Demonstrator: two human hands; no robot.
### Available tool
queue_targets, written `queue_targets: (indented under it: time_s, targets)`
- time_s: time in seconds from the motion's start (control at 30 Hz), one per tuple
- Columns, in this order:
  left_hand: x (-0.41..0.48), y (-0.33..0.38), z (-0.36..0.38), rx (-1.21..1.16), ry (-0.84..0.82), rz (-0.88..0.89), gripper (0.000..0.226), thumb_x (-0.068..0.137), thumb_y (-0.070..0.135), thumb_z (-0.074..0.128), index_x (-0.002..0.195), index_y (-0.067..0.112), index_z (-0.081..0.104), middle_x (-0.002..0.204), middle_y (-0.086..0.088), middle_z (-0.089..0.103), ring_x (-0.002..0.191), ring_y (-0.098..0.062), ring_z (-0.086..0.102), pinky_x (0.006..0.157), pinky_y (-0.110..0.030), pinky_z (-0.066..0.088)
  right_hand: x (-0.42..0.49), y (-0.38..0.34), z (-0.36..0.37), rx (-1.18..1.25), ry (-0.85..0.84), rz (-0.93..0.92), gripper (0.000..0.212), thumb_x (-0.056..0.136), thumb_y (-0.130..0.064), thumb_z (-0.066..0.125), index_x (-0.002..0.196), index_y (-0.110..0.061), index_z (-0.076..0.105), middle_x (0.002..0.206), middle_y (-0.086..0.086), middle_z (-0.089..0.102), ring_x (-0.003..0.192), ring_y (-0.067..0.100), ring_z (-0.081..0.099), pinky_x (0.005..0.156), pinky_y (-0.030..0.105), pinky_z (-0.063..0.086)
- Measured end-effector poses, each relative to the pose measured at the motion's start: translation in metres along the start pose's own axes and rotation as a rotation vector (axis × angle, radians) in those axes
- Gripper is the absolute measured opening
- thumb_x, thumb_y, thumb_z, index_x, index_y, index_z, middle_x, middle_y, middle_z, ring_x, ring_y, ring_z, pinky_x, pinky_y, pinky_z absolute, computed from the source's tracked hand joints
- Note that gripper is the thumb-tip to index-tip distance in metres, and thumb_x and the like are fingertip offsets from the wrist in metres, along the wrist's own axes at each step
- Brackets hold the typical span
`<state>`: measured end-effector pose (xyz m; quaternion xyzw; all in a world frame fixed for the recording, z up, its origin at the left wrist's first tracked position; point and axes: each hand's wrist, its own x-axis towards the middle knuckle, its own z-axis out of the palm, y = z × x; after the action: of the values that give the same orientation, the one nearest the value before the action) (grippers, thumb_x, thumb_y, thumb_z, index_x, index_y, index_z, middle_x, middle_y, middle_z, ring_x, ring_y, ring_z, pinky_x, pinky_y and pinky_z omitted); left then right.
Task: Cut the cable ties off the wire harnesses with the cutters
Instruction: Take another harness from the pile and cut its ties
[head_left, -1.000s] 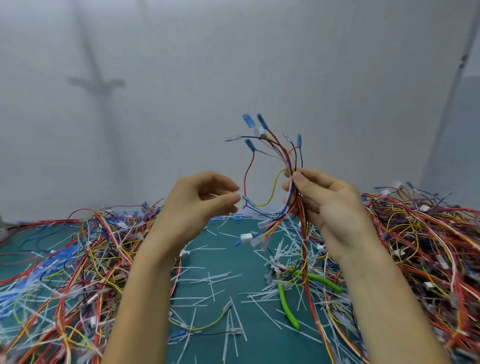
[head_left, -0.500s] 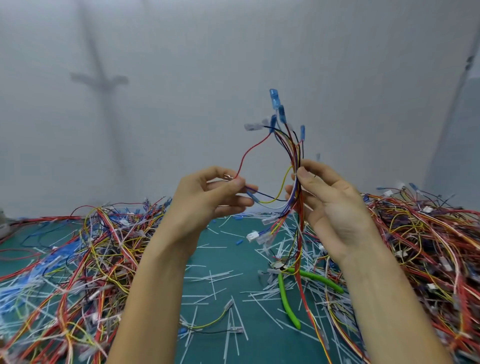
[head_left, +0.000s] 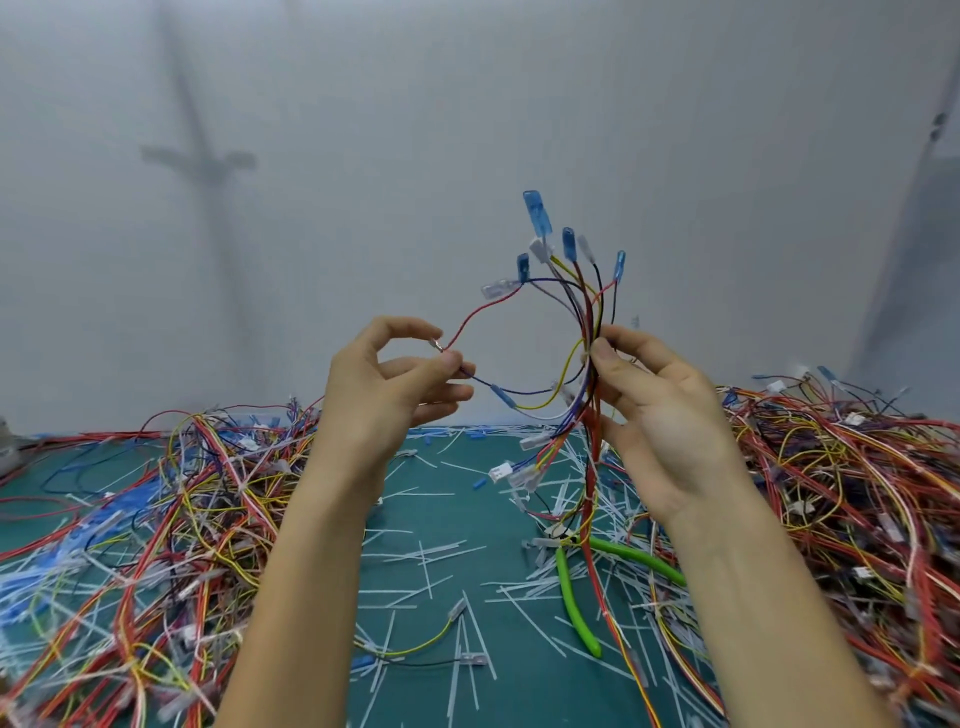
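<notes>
The right hand grips the upright harness, the left hand pinches its red wire, and the cutters lie at six o'clock, probably nearer the right.

Soft, even light; faint shadows on wall; blurred, bowed edges.

The harness you hold up has red, yellow, black, purple and white wires, and its end sleeves are clear blue. Your cutters have bright green handles. The table is dark teal, with white cut ties on it. The wire piles are mostly red, yellow and blue. The wall is pale grey.
</notes>
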<state>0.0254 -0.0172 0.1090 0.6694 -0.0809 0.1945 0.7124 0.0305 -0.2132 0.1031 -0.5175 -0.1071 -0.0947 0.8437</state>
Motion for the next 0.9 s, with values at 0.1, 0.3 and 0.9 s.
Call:
queue_targets:
  time_s: [0.1, 0.3, 0.9]
  targets:
    - [0.000, 0.000, 0.000, 0.158, -0.007, 0.008, 0.026, 0.083, 0.009, 0.076, 0.103, 0.020, 0.064, 0.091, -0.002, 0.076, 0.080, -0.020, 0.073, 0.067, -0.030, 0.061, -0.001, 0.000, 0.001, -0.024, 0.029, -0.018, 0.012, 0.090, -0.008, 0.065, 0.088, -0.018, 0.072, 0.080, -0.001, 0.072, 0.068, 0.009, 0.064, 0.059, 0.021, 0.053]
    - [-0.010, 0.018, 0.016, 0.407, 0.005, 0.384, 0.015, 0.080, 0.028, 0.072, 0.094, 0.032, 0.067, 0.088, 0.017, 0.064, 0.085, -0.004, 0.060, 0.074, -0.020, 0.050, -0.002, 0.000, 0.007, -0.034, 0.145, -0.136, 0.013, 0.084, -0.005, 0.071, 0.083, -0.017, 0.073, 0.074, -0.005, 0.074, 0.067, 0.004, 0.067, 0.065, 0.015, 0.053]
    - [-0.010, 0.000, 0.038, 0.243, -0.160, 0.255, 0.010, 0.081, 0.021, 0.075, 0.090, 0.020, 0.071, 0.081, 0.001, 0.076, 0.078, -0.016, 0.072, 0.077, -0.033, 0.059, -0.016, 0.000, 0.026, -0.057, 0.068, -0.176, 0.017, 0.094, -0.002, 0.059, 0.100, -0.014, 0.069, 0.078, 0.002, 0.076, 0.070, 0.019, 0.075, 0.060, 0.023, 0.057]
